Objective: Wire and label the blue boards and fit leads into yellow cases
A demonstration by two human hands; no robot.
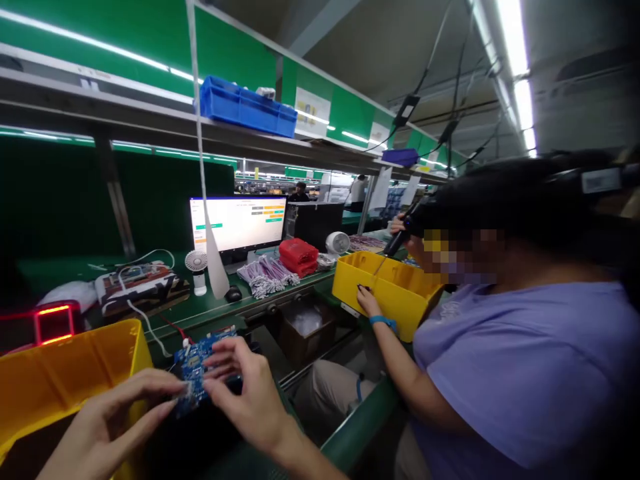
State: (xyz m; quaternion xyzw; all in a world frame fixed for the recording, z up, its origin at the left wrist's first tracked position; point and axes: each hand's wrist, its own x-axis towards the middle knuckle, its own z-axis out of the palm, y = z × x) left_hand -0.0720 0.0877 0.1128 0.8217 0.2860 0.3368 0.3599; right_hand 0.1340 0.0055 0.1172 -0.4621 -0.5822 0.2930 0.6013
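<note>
A blue circuit board lies in front of me, tilted, with a white plug and red wires at its upper edge. At its lower left corner, my left hand pinches thumb and fingers together around something small and pale, which I cannot make out clearly. My right hand is at the board's right side, fingers spread and curved over it; the thumb points toward the board's lower part. Whether its fingertips press on the board cannot be seen. Part of the board is hidden behind both hands.
A yellow bin stands at my left, beside a glowing red frame. Behind are a monitor, a small fan, a mouse and bundled cables. At right, a co-worker holds a dark tool at another yellow bin.
</note>
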